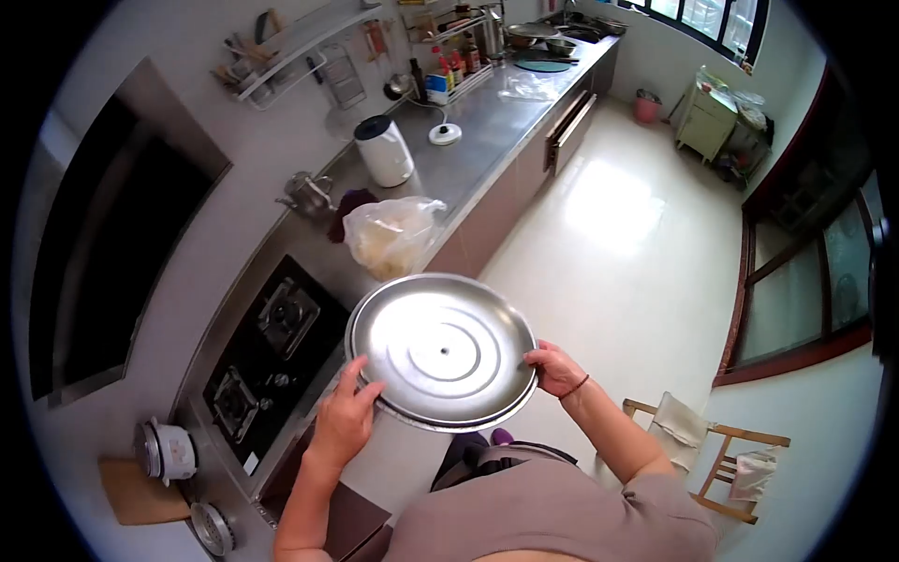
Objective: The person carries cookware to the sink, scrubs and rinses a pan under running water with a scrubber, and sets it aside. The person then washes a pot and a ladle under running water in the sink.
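Observation:
A large round metal pot lid (444, 323) is held out level in front of my body, with concentric rings and a small dark dot at its middle. My left hand (346, 417) grips its near left edge, the thumb and fingers on the rim. On the opposite side my right hand (559, 368) clasps the right edge, thumb on top and the other fingers mostly hidden below. Just beyond the lid, a clear plastic bag (391, 234) with pale contents sits on the counter. The black gas stove (272, 351) lies to the left of the lid.
Along the steel counter (478, 159) stand a white kettle (383, 150), a metal teapot (307, 195) and a rack of bottles (456, 70). A white pot (169, 450) and a cutting board (140, 489) are at lower left. A wooden chair (730, 450) stands at right, a green cabinet (707, 120) far back.

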The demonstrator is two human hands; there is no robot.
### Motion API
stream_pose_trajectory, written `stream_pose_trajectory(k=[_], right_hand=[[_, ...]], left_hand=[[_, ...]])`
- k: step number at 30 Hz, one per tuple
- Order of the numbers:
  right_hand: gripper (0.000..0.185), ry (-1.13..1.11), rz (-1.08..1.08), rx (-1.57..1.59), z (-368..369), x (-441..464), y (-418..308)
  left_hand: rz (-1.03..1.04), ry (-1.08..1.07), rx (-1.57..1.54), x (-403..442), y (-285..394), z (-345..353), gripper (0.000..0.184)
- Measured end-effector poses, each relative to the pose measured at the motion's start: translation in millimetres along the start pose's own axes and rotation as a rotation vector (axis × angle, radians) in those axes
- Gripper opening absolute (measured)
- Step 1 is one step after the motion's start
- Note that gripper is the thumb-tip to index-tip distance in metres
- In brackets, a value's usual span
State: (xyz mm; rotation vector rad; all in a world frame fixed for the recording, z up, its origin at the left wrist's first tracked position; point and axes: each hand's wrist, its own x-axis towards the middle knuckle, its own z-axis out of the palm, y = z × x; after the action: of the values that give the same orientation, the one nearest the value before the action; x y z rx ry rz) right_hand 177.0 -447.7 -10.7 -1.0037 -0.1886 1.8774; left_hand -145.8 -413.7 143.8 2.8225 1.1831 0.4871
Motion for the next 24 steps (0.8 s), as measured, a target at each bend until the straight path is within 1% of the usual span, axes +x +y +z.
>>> stream_pose_trajectory(k=[2, 3, 4, 6, 7, 8, 10, 11, 12, 14, 15, 16, 17, 18, 19, 22, 23, 24], right_hand=[[0.034, 0.041, -0.2, 0.032, -13.8, -0.3, -25.7], [0.038, 0.057, -0.263, 0.023, -22.2, 2.2, -38.0], [0.038, 0.069, -0.268, 0.018, -31.4, 5.6, -50.5], [0.037, 0.161, -0.381, 0.004, -49.1, 15.1, -77.7], [0.037, 0.202, -0.411, -0.017, -58.6, 21.5, -90.8], [0.037, 0.218, -0.42, -0.019, -64.5, 23.5, -104.8], [0.038, 0.299, -0.425, -0.024, -74.9, 32.9, -138.0], [0.038, 0.314, -0.436, -0.025, -80.8, 36.5, -155.1], [0.039, 0.325, -0.464, -0.005, -85.5, 38.7, -168.6], [0.04, 0.347, -0.499, 0.021, -97.4, 46.4, -197.5], [0.041, 0.377, -0.544, 0.03, -104.3, 49.5, -210.9], [0.042, 0.413, -0.579, 0.044, -114.0, 52.0, -223.0], [0.043, 0.39, -0.588, 0.054, -133.4, 54.5, -231.5], [0.043, 0.419, -0.582, 0.078, -142.8, 55.4, -240.8], [0.043, 0.423, -0.609, 0.07, -155.0, 59.9, -256.5], [0.043, 0.431, -0.656, 0.101, -190.7, 75.9, -308.0], [0.043, 0.468, -0.699, 0.101, -206.1, 85.2, -326.6], [0.042, 0.505, -0.734, 0.103, -219.4, 91.3, -343.1]], left_hand=[[-0.112, 0.091, -0.18, 29.7, -4.7, 30.7, 0.052], [-0.273, 0.046, -0.635, 36.7, -9.3, 53.5, 0.068], [-0.267, 0.046, -0.647, 49.8, -10.9, 75.2, 0.068], [-0.43, 0.226, -1.278, 87.5, -6.8, 111.5, 0.073], [-0.471, 0.193, -1.288, 105.3, -15.2, 132.9, 0.074], [-0.461, 0.185, -1.303, 124.8, -15.8, 147.3, 0.074], [-0.631, 0.187, -1.651, 173.7, -14.6, 174.9, 0.074], [-0.674, 0.155, -1.708, 199.2, -16.9, 189.8, 0.068], [-0.666, 0.142, -1.72, 221.7, -19.9, 200.9, 0.068], [-0.739, -0.11, -1.913, 273.2, -21.2, 217.7, 0.059], [-0.759, -0.102, -1.905, 299.0, -12.3, 220.3, 0.046], [-0.763, -0.128, -1.906, 324.0, -11.9, 231.0, 0.046], [-0.733, -0.232, -1.885, 346.2, -9.3, 242.2, 0.043], [-0.708, -0.344, -1.862, 370.0, -4.3, 247.6, 0.041], [-0.704, -0.338, -1.839, 396.1, 4.2, 253.1, 0.036], [-0.641, -0.401, -1.821, 472.8, 21.7, 279.3, 0.032], [-0.647, -0.365, -1.805, 498.1, 30.8, 289.4, 0.032], [-0.652, -0.382, -1.797, 520.6, 38.7, 297.6, 0.032]])
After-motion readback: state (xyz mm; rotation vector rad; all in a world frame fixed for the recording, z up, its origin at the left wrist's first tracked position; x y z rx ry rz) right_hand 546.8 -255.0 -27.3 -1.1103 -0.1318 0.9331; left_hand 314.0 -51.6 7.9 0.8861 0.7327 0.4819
